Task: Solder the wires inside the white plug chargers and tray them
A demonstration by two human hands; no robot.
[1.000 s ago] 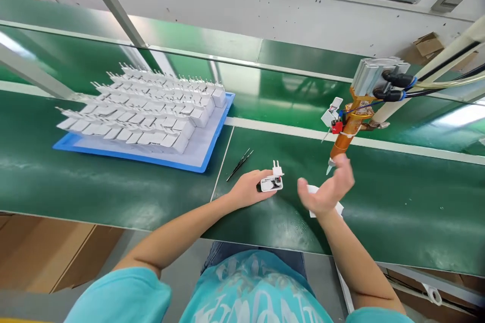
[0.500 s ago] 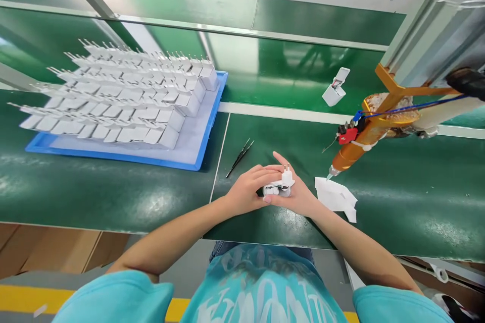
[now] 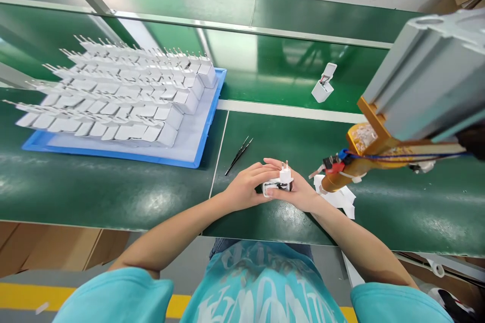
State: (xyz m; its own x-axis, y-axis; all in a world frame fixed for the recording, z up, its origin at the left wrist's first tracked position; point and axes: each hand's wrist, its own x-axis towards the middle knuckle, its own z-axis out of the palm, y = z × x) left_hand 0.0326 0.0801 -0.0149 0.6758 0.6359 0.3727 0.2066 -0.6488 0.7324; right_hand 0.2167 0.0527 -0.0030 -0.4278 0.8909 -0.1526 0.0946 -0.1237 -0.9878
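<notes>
Between my two hands is a white plug adapter point(image 3: 285, 176), its two metal pins pointing away from me. Its lid-like pin part sits over an open white housing with dark parts showing inside. My left hand point(image 3: 248, 186) is closed on the housing's left side, fingers along the top and thumb below. My right hand point(image 3: 299, 192) wraps the right side, with its thumb across the near face. Black tweezers point(image 3: 238, 155) lie on the green bench just beyond my left hand.
Rows of white plug adapters point(image 3: 125, 96) stand in a blue tray point(image 3: 166, 160) at left. One opened adapter point(image 3: 323, 91) stands behind. An orange dispensing nozzle point(image 3: 341, 176) on a metal arm hangs right of my hands, over white paper point(image 3: 346, 201). The bench point(image 3: 182, 186) edge runs before me.
The orange nozzle has come lower and nearer my right hand, over the paper. My right fingers have folded in around the adapter. The view has shifted slightly.
</notes>
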